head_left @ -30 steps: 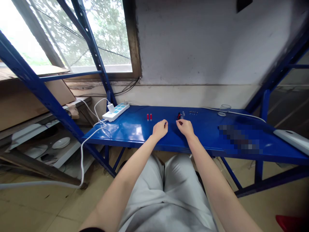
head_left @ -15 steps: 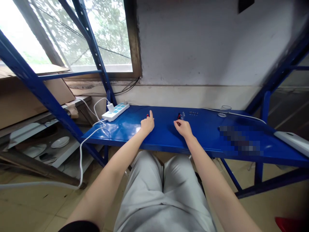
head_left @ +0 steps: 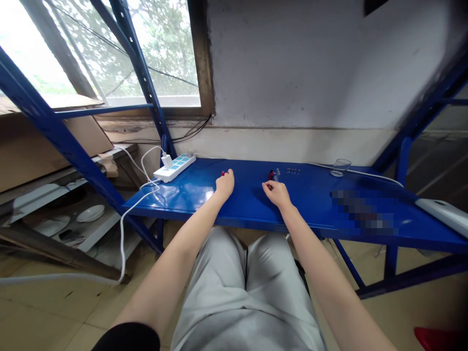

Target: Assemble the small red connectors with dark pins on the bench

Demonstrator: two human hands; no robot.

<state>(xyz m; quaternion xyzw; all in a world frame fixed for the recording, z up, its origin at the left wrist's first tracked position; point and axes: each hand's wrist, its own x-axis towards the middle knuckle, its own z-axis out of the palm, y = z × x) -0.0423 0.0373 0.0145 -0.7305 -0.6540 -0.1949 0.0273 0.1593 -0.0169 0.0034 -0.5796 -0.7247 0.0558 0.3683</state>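
My left hand (head_left: 225, 185) is closed above the blue table (head_left: 248, 204), with the tip of a small red object (head_left: 223, 173) showing at its fingers; the rest of that object is hidden. Toward the middle, my right hand (head_left: 278, 194) has its thumb and fingers pinched together. Something small and dark shows at those fingertips, too little to name. Just beyond them lie a small black-and-red item (head_left: 271, 174) and a clear plastic piece (head_left: 277, 173). Several tiny metallic pieces (head_left: 293, 171) are lined up farther right.
A white power strip (head_left: 174, 168) with a plug and cables sits at the table's left end. On the right are a clear glass dish (head_left: 340, 167), a blurred-out dark object (head_left: 361, 212) and a white device (head_left: 444, 214). Blue frame posts (head_left: 137, 58) rise at the sides.
My left index finger, stretched out before, has curled in toward the hand. My right hand keeps its pinch in nearly the same place.
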